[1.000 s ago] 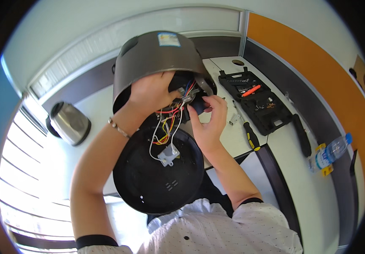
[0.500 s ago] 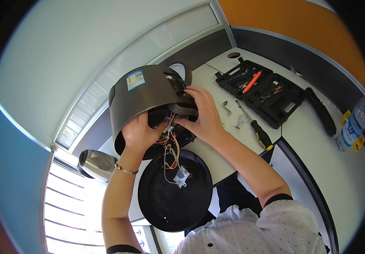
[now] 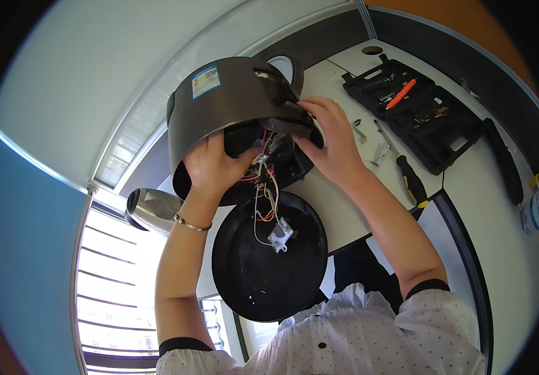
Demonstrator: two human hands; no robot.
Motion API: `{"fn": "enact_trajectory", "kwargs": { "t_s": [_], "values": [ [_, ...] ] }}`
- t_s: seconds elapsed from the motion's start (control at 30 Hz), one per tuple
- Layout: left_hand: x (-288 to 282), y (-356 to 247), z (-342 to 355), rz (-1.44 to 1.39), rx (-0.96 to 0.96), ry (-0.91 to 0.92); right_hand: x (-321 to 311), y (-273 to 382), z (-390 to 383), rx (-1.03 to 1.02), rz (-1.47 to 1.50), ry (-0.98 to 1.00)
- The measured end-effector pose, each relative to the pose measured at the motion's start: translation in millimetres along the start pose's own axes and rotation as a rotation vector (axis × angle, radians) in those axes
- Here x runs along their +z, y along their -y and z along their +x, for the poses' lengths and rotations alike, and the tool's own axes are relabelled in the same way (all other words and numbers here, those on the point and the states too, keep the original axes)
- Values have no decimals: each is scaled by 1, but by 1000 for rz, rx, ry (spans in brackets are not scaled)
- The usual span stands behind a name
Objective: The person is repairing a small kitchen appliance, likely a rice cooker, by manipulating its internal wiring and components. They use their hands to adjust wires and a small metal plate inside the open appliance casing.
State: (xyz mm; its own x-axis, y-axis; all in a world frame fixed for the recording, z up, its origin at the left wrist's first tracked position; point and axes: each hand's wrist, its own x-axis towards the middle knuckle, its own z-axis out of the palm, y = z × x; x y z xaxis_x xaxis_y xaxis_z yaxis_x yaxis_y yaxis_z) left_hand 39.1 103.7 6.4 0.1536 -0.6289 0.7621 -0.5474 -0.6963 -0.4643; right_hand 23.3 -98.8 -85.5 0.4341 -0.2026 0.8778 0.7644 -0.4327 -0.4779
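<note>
A dark grey appliance housing (image 3: 194, 119) lies tilted with its opening toward me. My left hand (image 3: 213, 164) reaches into the opening, fingers bent and partly hidden, its thumb beside the bundle of coloured wires (image 3: 268, 187); what it holds is unclear. My right hand (image 3: 335, 147) grips the housing's right side around a curved dark piece at the rim, fingertips near a slot in the outer wall. The wires hang down to a small silver metal part (image 3: 280, 235), which rests over a round black base or lid (image 3: 263, 275) below the opening.
An open tool case (image 3: 435, 137) lies at the right, with a yellow-black screwdriver (image 3: 412, 181), small metal brackets (image 3: 379, 154), a long black tool (image 3: 504, 156) and a plastic bottle (image 3: 535, 209). A steel kettle (image 3: 157, 209) stands at the left. Partition walls (image 3: 63, 75) bound the desk.
The housing has turned, bringing its side slot and handle into view. My right hand has moved up onto its outer side. My left hand stays inside. The camera view has shifted too.
</note>
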Motion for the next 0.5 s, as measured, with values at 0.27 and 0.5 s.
{"fn": "enact_trajectory", "kwargs": {
  "t_s": [0.27,0.5],
  "values": [
    [3,5,-12,-11,-43,32,10,13,5,-154,-281,-122],
    [-4,2,-7,28,-19,-38,18,14,10,-158,-312,-127]
  ]
}}
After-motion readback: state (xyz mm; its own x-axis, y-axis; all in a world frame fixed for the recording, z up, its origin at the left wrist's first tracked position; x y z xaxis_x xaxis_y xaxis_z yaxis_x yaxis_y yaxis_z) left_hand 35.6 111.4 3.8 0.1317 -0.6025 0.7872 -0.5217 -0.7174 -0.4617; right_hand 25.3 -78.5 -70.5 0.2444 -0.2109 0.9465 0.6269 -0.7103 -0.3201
